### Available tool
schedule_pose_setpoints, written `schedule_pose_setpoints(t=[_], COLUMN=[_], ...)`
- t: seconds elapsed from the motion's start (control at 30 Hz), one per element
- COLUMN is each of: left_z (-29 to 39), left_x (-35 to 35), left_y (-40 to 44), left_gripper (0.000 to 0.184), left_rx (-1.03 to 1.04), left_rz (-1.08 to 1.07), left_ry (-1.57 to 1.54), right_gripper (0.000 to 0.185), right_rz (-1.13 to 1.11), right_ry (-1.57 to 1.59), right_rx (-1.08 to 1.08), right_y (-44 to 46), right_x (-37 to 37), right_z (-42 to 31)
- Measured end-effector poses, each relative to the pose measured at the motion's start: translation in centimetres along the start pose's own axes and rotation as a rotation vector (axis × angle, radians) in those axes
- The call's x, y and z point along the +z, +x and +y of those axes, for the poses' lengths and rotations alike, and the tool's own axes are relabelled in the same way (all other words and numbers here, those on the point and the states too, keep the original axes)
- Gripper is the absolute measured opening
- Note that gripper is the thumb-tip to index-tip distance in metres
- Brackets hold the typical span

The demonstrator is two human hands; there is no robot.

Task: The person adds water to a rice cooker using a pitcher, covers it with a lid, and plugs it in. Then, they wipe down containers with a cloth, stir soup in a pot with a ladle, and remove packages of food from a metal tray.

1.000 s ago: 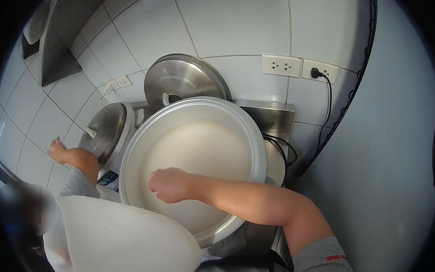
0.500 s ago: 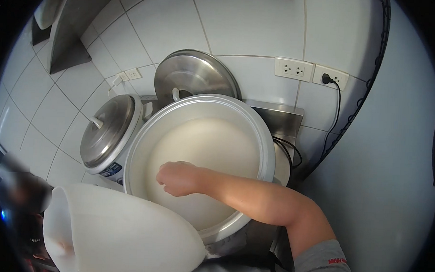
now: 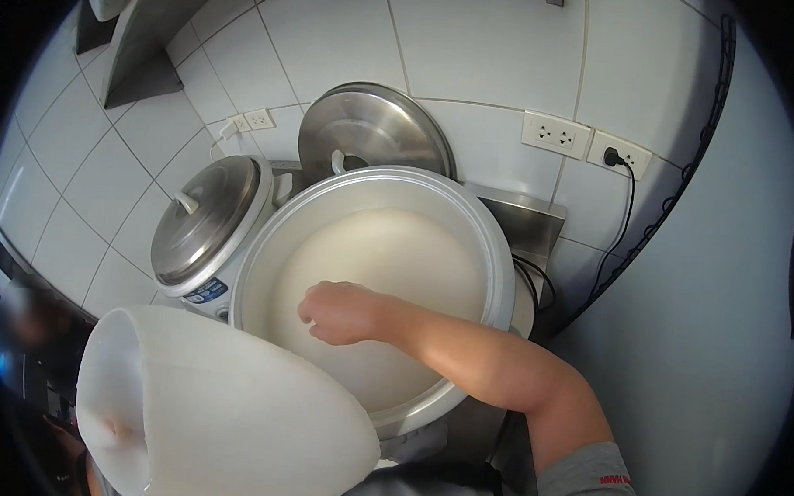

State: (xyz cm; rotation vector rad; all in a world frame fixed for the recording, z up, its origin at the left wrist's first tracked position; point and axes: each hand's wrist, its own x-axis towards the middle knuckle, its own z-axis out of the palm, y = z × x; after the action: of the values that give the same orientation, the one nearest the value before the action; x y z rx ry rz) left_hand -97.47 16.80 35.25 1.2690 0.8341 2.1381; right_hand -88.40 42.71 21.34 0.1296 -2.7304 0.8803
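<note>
A large round metal pot (image 3: 492,225), set in a rice cooker, holds smooth off-white contents (image 3: 397,248); whether they are liquid or grain I cannot tell. Above them, within the pot's rim, my right hand (image 3: 347,314) is closed with curled fingers, and its palm side is hidden. At the lower left, a big white translucent plastic tub (image 3: 251,413) lies tilted on its side against the pot's near rim, its mouth facing left. Part of my left hand (image 3: 115,431) shows blurred at that mouth, gripping the tub, with most of the hand hidden.
A second rice cooker with its steel lid (image 3: 208,211) on stands to the left. Behind the pot a large steel lid (image 3: 379,134) leans upright by the tiled wall. Wall sockets (image 3: 556,134) and a plugged-in black cord (image 3: 627,212) are at right. A blurred person (image 3: 32,314) is at far left.
The view has shifted slightly, so the pot and wall sit a little further right. My right hand is slightly higher, still closed over the pot. The tub's mouth is tipped up a bit more.
</note>
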Motion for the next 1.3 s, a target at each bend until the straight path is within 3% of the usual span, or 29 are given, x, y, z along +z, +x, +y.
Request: schedule_pose_setpoints(t=[0.3,0.6,0.83,1.0,1.3], left_z=[0.1,0.0,-0.5,-0.2,2.1], left_x=[4.0,5.1,5.0,5.0,3.6], left_y=[-2.0,-3.0,-1.7,-1.9,-2.1], left_gripper=[0.041,0.048,0.044,0.040,0.037], left_rx=[-0.066,-0.128,-0.139,-0.102,-0.111], left_rz=[-0.102,-0.126,-0.168,-0.075,0.048], left_ry=[-0.152,-0.162,-0.022,0.046,0.271], right_gripper=[0.012,0.025,0.025,0.023,0.021], right_rz=[-0.059,-0.280,-0.163,-0.183,-0.186], right_ry=[-0.001,-0.065,0.107,-0.005,-0.019], right_rx=[0.008,0.109,0.063,-0.015,0.150], right_y=[0.2,0.3,0.0,0.6,-0.1], right_x=[-0.5,-2.4,-1.4,-0.5,-2.0], right_z=[0.6,-1.1,0.2,1.3,0.6])
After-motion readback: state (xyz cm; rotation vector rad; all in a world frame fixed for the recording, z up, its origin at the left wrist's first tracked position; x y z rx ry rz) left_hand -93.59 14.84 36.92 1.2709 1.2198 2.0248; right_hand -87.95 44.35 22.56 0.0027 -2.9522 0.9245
